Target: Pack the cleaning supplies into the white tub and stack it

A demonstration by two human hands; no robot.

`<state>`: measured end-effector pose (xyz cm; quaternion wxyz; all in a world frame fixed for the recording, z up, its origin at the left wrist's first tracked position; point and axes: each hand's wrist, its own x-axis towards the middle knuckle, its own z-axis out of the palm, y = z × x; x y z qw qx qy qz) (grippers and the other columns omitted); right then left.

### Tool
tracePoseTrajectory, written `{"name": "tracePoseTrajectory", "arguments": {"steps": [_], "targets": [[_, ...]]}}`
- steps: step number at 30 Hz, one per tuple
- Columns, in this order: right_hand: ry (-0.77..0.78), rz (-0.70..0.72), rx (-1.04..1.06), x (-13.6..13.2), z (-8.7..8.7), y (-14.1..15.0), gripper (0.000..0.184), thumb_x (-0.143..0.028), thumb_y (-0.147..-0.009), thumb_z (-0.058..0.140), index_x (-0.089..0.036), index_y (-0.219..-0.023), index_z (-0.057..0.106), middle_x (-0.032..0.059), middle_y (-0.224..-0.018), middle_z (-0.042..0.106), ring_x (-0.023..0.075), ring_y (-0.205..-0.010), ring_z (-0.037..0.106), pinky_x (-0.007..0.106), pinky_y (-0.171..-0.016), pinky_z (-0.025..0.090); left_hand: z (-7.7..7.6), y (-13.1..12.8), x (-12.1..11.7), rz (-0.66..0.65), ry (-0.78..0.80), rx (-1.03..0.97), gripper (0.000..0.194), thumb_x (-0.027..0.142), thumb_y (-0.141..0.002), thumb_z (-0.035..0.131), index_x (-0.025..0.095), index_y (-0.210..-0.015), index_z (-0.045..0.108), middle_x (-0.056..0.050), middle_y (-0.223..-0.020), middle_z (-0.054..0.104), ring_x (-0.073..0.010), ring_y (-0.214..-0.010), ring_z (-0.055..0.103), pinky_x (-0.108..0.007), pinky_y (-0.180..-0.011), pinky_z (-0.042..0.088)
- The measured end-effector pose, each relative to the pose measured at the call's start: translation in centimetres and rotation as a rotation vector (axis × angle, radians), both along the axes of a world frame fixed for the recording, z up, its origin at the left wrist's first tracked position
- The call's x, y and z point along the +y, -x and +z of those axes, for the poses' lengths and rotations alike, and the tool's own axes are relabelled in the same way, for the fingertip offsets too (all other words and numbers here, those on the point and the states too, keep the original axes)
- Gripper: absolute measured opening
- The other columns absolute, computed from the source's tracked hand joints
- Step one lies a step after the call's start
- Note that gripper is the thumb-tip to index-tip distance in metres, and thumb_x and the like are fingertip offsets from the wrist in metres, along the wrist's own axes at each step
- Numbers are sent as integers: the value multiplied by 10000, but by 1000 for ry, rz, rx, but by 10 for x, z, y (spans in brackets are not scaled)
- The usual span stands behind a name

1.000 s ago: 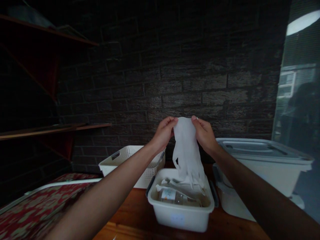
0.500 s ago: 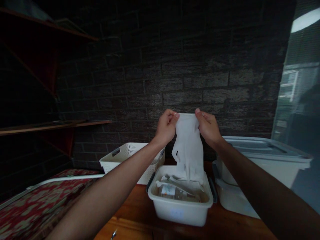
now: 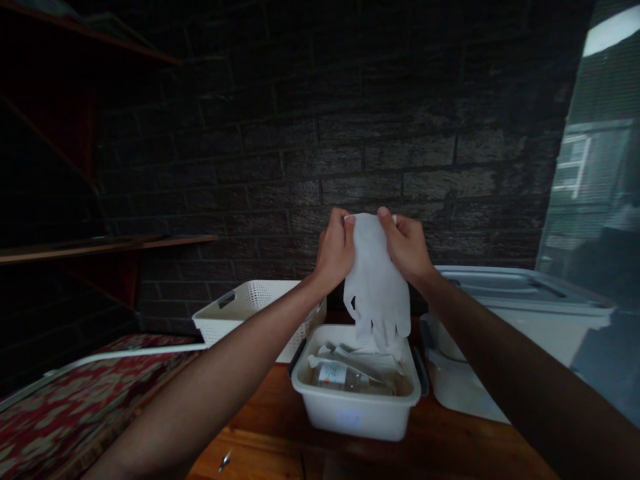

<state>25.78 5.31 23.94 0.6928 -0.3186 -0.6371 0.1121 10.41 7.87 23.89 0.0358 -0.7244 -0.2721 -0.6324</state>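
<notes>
A white disposable glove (image 3: 376, 283) hangs by its cuff between my two hands, its fingers pointing down. My left hand (image 3: 337, 247) pinches the left edge of the cuff. At the right edge, my right hand (image 3: 404, 243) grips the cuff with the thumb on top. Just below the glove's fingertips stands a white plastic bin (image 3: 357, 410) with dark side handles. In it lie a clear bottle (image 3: 334, 375) with a white label and some crumpled white material (image 3: 357, 360) that I cannot identify.
Behind on the left is a white perforated basket (image 3: 215, 327). At right, a lidded storage box (image 3: 520, 333) rests on another container. A small metallic object (image 3: 225, 460) lies on the wooden tabletop (image 3: 270, 417). Shelves (image 3: 165, 241) project at left from a dark brick wall (image 3: 350, 133).
Both hands have risen slightly with the glove, whose fingers now hang more separated. The cuff looked stretched wider half a second ago; my hands are now closer together.
</notes>
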Motion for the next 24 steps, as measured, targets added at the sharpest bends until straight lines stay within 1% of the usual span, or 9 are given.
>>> {"name": "tracePoseTrajectory", "arguments": {"steps": [3,5,8,9,10,12,15,21,24], "targets": [[217,408,127,-1,-5,-1,397,-531,-787,784,-149,-882,730,19,-746,703,148,-629,618,257,-606,482,4,2,2,-10,9,-2,147,345,-1049,416,222,-1002,480,-8,-837,599,-172,-757,592,-290,-675,383],[330,542,142,-1,-10,-3,401,-436,-718,866,-142,-971,764,39,-819,749,155,-663,657,268,-647,519,7,3,2,-15,8,10,154,345,-1050,411,220,-992,480,-14,-847,604,-175,-771,594,-296,-690,389],[398,585,125,-1,-18,-6,341,-403,-728,868,-143,-933,783,23,-756,744,122,-580,621,231,-552,473,10,3,0,-14,5,41,169,352,-1053,402,219,-984,481,-11,-830,596,-175,-762,588,-301,-691,387],[405,595,126,-1,-22,-6,324,-401,-736,864,-148,-922,784,20,-751,744,120,-578,623,230,-551,471,11,3,-1,-11,2,52,173,354,-1054,399,220,-984,482,-10,-825,593,-175,-758,585,-302,-690,386],[413,613,129,-1,-26,-5,314,-395,-738,864,-153,-923,785,21,-770,753,127,-604,641,235,-577,486,12,3,-2,-10,-3,62,175,354,-1055,396,220,-985,483,-9,-824,592,-175,-759,584,-304,-691,386],[432,654,135,-2,-35,-4,318,-375,-733,871,-157,-948,786,39,-852,777,161,-706,693,271,-687,531,14,3,-4,-9,-11,77,176,354,-1056,392,221,-987,486,-8,-824,593,-175,-760,584,-305,-691,387],[456,689,168,-4,-53,0,349,-346,-713,887,-146,-981,785,65,-922,790,202,-804,721,319,-798,546,19,2,-6,-7,-14,79,174,352,-1054,397,225,-981,491,-1,-801,585,-175,-744,581,-305,-675,381],[506,716,312,-13,-93,11,416,-314,-661,913,-139,-1011,775,75,-958,794,219,-827,728,338,-823,562,25,-1,-9,0,-25,57,144,317,-1047,410,230,-968,493,6,-786,585,-176,-741,582,-298,-676,380],[556,737,377,-22,-106,21,446,-320,-629,923,-141,-1003,760,62,-903,786,201,-765,720,317,-752,575,21,-3,-8,4,-6,59,139,308,-1039,420,223,-965,502,-2,-795,589,-182,-757,582,-299,-699,382]]}}
